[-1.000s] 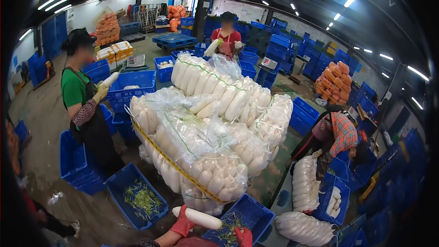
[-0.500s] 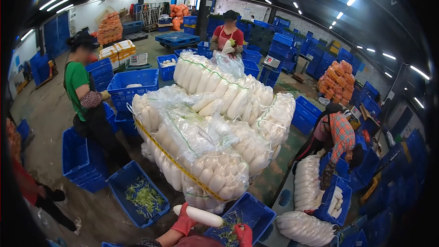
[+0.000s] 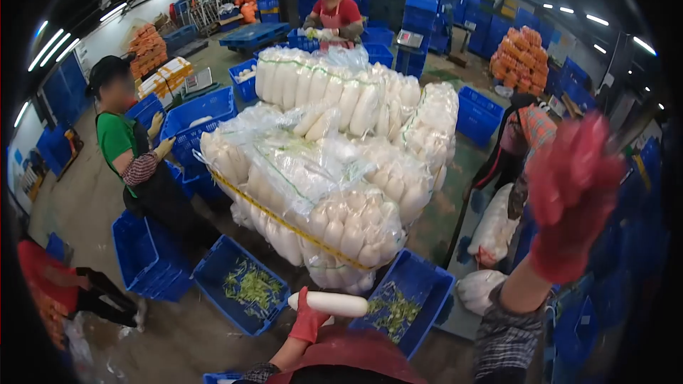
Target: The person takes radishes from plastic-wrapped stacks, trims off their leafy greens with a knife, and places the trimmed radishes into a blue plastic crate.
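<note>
In a red glove, my left hand is closed around a white radish, held level above the floor near my apron. My right hand, also red-gloved, is raised high at the right and blurred. Its fingers look curled in, but what they hold, if anything, cannot be made out. Below the radish's right end is a blue crate with cut green leaves in it. Just ahead stands a big stack of clear bags packed with radishes.
Another blue crate holds green trimmings. A co-worker in green stands at the left, one in red behind the stack, and one in plaid bends at the right. A yellow strap crosses the stack.
My right hand has swung from low beside the radish up to the upper right. The left hand still grips the radish. The view has shifted, and the co-worker in green has turned.
</note>
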A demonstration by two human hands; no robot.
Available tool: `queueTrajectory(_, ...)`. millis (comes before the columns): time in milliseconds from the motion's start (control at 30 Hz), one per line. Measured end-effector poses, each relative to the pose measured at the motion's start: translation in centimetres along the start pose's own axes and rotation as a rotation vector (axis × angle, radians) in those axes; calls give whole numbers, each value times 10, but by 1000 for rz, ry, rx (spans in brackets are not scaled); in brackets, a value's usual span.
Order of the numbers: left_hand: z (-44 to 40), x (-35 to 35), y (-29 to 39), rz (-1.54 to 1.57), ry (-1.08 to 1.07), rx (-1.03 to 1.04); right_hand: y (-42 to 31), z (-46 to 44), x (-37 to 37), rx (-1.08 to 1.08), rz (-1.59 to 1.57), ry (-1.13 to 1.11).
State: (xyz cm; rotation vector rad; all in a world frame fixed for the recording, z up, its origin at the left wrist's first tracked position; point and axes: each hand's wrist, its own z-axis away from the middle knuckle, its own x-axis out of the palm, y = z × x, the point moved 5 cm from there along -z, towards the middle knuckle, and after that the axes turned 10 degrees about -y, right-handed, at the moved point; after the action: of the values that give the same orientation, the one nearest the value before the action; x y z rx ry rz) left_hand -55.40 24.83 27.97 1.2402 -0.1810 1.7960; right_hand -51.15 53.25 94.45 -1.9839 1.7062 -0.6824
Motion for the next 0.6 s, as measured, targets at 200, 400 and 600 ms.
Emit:
queueTrajectory(200,10,-10,3,387,110,36,-3,-48,20,-60,-98,199)
queueTrajectory(400,41,5,18,453,64,89,32,-24,34,233,-82,4)
queueTrajectory(600,52,-14,23,474,227,178,68,0,25,273,-227,-132)
